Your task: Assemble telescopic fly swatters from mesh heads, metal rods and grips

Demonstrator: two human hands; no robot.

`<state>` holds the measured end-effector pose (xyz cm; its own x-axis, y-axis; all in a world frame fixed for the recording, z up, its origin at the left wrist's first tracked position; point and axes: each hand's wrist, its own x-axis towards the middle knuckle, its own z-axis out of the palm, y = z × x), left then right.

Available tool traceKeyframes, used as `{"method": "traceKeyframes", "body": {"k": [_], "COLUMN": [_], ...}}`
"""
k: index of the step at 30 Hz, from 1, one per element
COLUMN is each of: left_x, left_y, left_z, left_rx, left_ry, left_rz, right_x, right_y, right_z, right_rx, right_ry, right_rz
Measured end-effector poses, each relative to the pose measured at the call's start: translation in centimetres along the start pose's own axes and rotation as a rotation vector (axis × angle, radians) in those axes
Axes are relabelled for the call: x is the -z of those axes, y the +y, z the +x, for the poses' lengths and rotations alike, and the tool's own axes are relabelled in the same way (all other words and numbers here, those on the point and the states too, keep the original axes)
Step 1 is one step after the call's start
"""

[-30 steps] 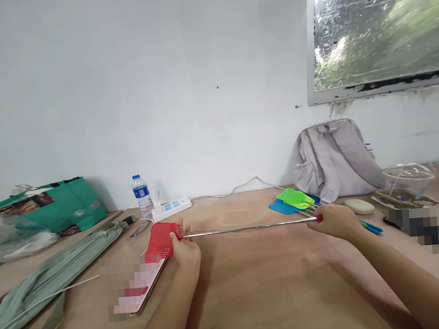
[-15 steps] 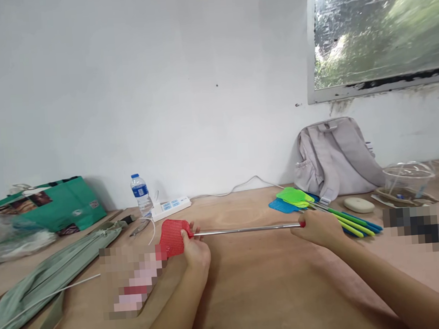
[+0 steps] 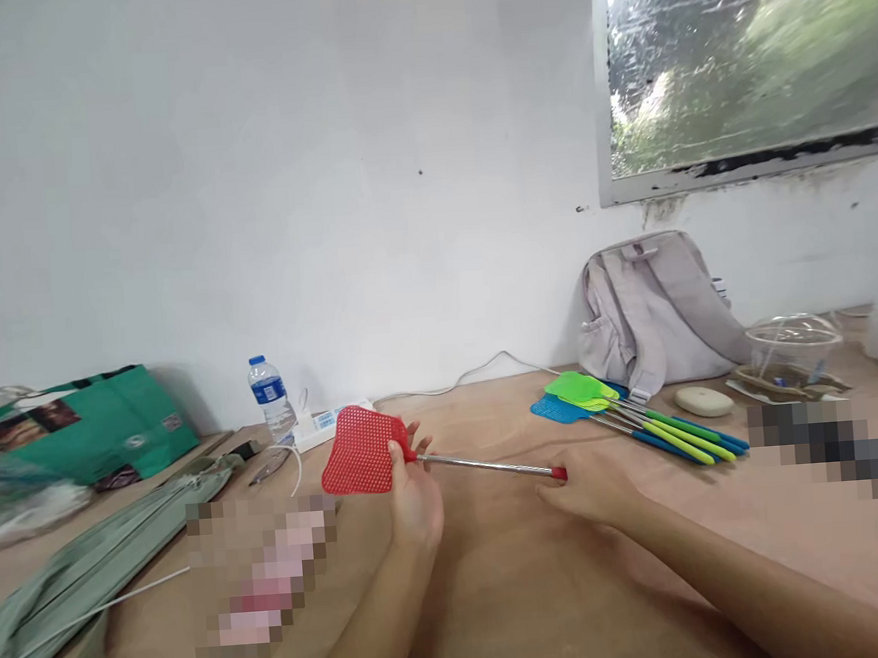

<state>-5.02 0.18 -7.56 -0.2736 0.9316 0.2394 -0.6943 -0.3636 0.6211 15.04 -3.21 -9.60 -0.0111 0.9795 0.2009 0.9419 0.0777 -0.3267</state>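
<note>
A red fly swatter (image 3: 367, 452) with a perforated head and a thin metal rod is held above the wooden table. My left hand (image 3: 416, 491) pinches it at the neck, just below the head, with the other fingers loosely raised behind. At the far end of the rod, my right hand (image 3: 592, 484) is closed around the handle. Only a short red bit of that handle shows; the rest is hidden in the palm. Right of the hands lies a pile of fly swatters, with a green one (image 3: 580, 389) on top and a blue one (image 3: 557, 408) beneath.
Along the wall stand a water bottle (image 3: 269, 396), a white power strip (image 3: 318, 430) and a grey backpack (image 3: 653, 314). A green bag (image 3: 126, 421) and a grey-green cloth case (image 3: 115, 542) lie left. A beige oval object (image 3: 704, 401) and a clear plastic container (image 3: 793, 349) sit right.
My right hand has moved left and a little down, closer to my left hand. The visible metal rod is shorter and now slopes down to the right. The swatter head appears larger.
</note>
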Motion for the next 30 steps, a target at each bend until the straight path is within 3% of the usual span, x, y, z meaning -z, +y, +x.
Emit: {"method": "traceKeyframes", "body": {"k": [4,7,9,12,15,20,30], "left_x": [1.1,2.6,3.5,4.2,4.0,3.5,2.9], "left_y": [1.2,2.0,2.7,3.4,3.4,3.2,3.1], "left_z": [1.1,2.5,3.2,3.1,2.1,1.4,1.1], "left_rx": [0.06,0.047,0.074,0.244,0.342,0.257,0.182], "left_ry": [-0.09,-0.064,-0.056,-0.207,-0.352,-0.288,-0.283], "left_rz": [-0.008,-0.004,0.109,0.365,0.531,0.672,0.685], "right_x": [1.3,2.2,2.6,2.7,2.7,2.9,4.1], "right_y": [2.1,5.0,6.7,8.2,8.3,7.5,6.8], "right_z": [1.2,1.9,2.2,2.4,2.4,2.2,1.9], "right_rx": [0.038,0.009,0.011,0.038,0.057,0.068,0.012], "right_ry": [0.055,0.126,0.13,0.107,0.094,0.104,0.151], "right_rz": [-0.043,-0.171,-0.246,-0.307,-0.321,-0.337,-0.357]}}
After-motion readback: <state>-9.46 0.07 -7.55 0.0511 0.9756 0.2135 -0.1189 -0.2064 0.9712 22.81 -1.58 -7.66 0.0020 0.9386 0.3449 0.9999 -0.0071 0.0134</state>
